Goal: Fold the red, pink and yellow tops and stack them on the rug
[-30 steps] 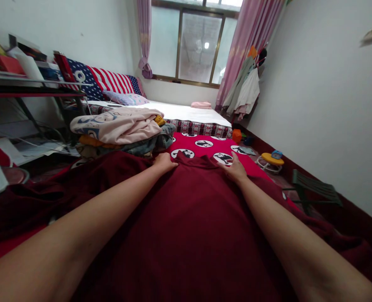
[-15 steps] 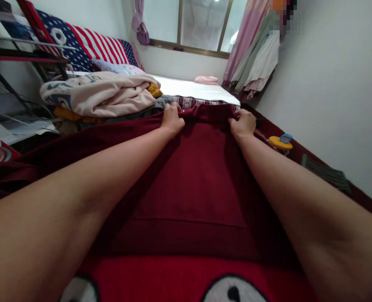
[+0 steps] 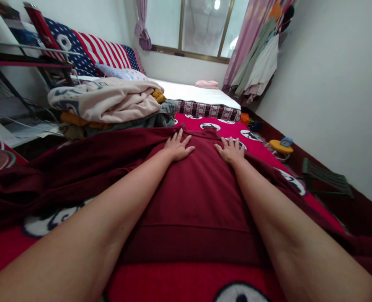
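Across the red blanket (image 3: 173, 280), maroon top (image 3: 201, 201) lies spread out, collar (image 3: 201, 134) away from the person, wide hem band (image 3: 198, 245) near. One sleeve (image 3: 63, 167) runs off left in bunched folds; other sleeve (image 3: 365, 248) slants right, beyond the right arm (image 3: 277, 214). Body mostly flat, a few soft ripples.

Left hand (image 3: 178, 147): palm down on the top just left of the collar, fingers splayed, nothing pinched. Right hand (image 3: 231, 152): much the same pose by the opposite shoulder, fingers apart. Hands well apart from each other, collar between. Pressing force: can't tell.

Handling, judged by look: soft, limp, fairly light, sweatshirt-type cloth. Little stiffness, so likely to sag and wrinkle if lifted from one point. Not fragile, probably not slippery; should drag a bit on the blanket. Best holds: both shoulders near the collar, or two ends of the hem band, where cloth looks sturdiest. Sleeves look loose, poor for control.

Further out: clothes pile (image 3: 110, 100) just beyond the left-hand sleeve. Bed (image 3: 192, 92) past the blanket's far end, folded pink cloth (image 3: 206, 84) on it. Off right: yellow stool (image 3: 277, 146) with small blue item (image 3: 286, 141) on top; green folding stool (image 3: 326, 178) nearer.
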Action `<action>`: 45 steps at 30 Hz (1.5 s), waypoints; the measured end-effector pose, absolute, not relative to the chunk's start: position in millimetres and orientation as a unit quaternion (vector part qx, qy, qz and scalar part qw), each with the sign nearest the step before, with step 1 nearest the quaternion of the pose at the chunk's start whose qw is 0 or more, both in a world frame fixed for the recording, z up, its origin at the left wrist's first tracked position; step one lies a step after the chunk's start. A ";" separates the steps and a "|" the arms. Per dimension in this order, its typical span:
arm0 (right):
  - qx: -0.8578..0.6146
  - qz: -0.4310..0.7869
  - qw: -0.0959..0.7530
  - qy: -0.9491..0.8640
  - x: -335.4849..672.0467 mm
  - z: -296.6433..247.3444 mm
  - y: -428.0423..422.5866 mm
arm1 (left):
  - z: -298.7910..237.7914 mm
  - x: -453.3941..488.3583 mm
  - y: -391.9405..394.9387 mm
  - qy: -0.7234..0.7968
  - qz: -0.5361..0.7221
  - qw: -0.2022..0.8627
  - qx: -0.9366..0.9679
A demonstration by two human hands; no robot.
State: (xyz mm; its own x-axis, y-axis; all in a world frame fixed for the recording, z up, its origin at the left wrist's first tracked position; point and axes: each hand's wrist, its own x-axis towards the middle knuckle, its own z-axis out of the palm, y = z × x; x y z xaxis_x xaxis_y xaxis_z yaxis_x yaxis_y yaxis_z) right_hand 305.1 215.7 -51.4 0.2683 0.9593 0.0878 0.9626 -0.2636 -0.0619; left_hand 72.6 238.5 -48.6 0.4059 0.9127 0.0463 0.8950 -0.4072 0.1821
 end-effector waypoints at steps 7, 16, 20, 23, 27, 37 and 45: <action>-0.812 -0.005 0.049 -0.582 302.2 -51.5 148.0 | -51.3 42.5 170.3 0.562 0.050 0.033 0.825; -0.786 -0.260 0.097 -0.552 310.9 -47.8 77.2 | -62.1 26.9 109.7 0.572 0.120 -0.017 0.811; -0.860 -0.183 0.147 -0.454 330.3 -38.7 78.1 | -61.8 27.0 108.1 0.572 0.139 -0.005 0.808; -0.896 -0.086 0.124 -0.418 352.1 -26.0 88.2 | -62.7 26.8 109.0 0.569 0.145 -0.006 0.809; -0.896 -0.099 0.108 -0.420 385.3 -6.3 104.2 | -65.4 26.8 109.8 0.567 0.151 -0.008 0.810; -0.903 -0.156 0.078 -0.393 416.5 -38.6 129.3 | -67.4 28.7 112.0 0.574 0.135 -0.009 0.807; -0.891 -0.146 0.016 -0.430 394.0 -22.1 119.4 | -68.5 27.8 112.4 0.565 0.133 -0.010 0.814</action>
State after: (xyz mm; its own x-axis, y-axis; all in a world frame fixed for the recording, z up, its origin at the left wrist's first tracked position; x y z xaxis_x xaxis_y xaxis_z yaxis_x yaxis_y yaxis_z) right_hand 394.0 119.4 -22.1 0.5867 0.7619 0.2743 0.7710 -0.6291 0.0984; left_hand 27.8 112.4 -68.5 0.3262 0.9173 0.2283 0.9225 -0.3616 0.1348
